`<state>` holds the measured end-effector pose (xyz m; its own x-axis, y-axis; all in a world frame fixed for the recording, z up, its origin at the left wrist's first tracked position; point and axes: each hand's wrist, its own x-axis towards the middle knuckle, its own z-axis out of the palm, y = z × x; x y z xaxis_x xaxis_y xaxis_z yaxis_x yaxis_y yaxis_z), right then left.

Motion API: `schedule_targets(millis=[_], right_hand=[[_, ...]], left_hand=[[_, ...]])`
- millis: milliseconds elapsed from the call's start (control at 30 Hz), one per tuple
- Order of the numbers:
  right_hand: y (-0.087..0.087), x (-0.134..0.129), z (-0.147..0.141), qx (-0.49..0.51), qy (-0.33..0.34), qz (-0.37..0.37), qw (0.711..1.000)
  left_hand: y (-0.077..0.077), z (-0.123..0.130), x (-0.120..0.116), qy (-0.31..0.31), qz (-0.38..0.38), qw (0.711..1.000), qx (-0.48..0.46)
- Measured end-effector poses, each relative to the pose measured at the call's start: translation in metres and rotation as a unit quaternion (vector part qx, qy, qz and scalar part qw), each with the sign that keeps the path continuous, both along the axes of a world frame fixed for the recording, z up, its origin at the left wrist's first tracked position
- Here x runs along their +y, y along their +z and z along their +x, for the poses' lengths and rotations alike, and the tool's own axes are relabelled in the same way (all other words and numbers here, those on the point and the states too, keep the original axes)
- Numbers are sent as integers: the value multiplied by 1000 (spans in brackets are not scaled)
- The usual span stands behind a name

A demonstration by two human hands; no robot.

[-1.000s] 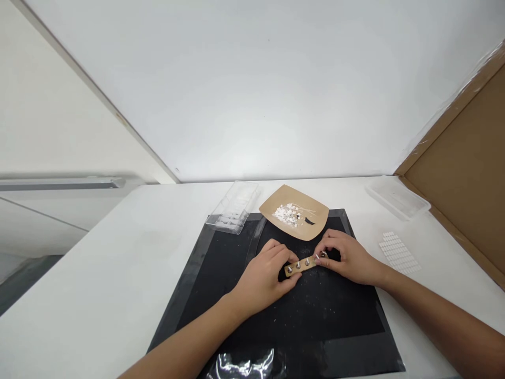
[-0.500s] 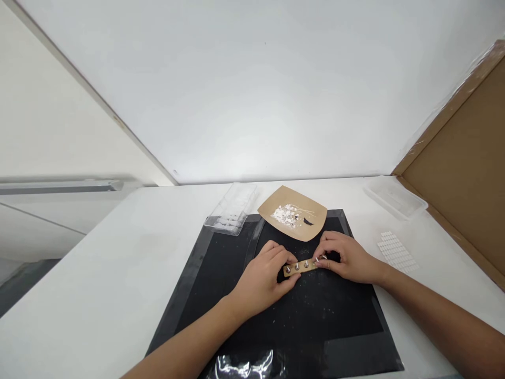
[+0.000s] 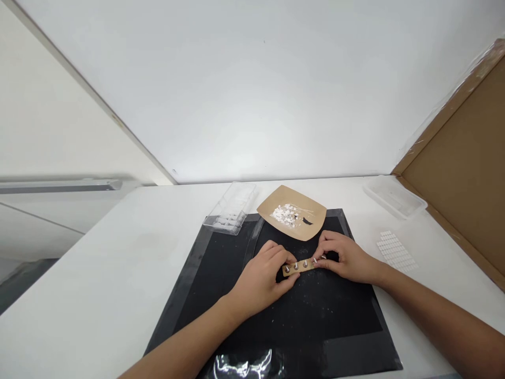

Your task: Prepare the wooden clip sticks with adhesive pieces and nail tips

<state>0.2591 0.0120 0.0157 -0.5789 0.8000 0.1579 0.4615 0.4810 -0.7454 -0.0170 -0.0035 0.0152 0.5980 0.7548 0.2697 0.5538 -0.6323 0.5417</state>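
A short tan strip [image 3: 301,266] carries several small round metal pieces with white bits standing in them. It is held just over the black mat [image 3: 315,316]. My left hand [image 3: 262,276] grips its left part between thumb and fingers. Thumb and fingertips of my right hand [image 3: 341,258] are pinched at the strip's right end, around one of the small pieces; the fingers partly hide that end. Behind the strip, a tan square dish [image 3: 269,203] holds a heap of white bits, thin white strands and a dark sliver.
A clear compartment box [image 3: 232,205] overlaps the mat's back left corner. On the white table's right side are a sheet of small white pieces [image 3: 396,252] and a translucent shallow tray [image 3: 394,197]. Brown cardboard [image 3: 461,152] stands at the right edge. A white wall rises behind.
The whole view has shifted very slightly. Both hands keep their hold at the strip, with only a tiny movement of the right fingertips.
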Motion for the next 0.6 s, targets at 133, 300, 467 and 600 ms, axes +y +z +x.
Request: schedule_targets(millis=[133,300,467,600], right_hand=[[4,3,6,-2,20,-25,999],[8,9,15,-4,54,-41,998],[14,11,18,14,71,-49,996],[11,12,19,30,72,-60,995]], left_hand=[[0,0,1,0,-2,1000,-1],[-1,0,1,0,3,1000,-1],[0,-1,0,-1,-2,1000,-1],[1,-1,0,-2,-8,1000,3]])
